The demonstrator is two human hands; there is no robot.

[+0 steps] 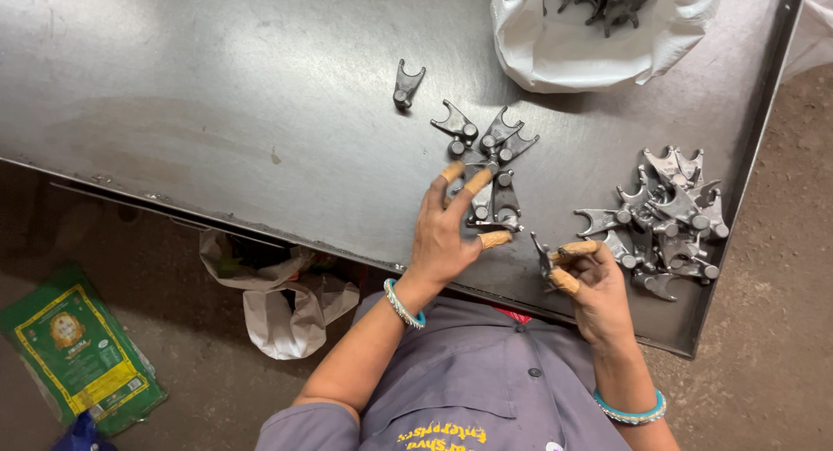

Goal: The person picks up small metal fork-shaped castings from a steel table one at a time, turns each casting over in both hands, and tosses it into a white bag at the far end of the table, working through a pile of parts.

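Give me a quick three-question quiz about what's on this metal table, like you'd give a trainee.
1. True or false: the right hand holds a metal fork part.
2. Where does the big heap of parts lie: A) far left of the table, B) by the right hand, C) on the floor?
3. What does the left hand touch?

Key: 1 true. 2 B. 3 A small cluster of fork parts laid flat.
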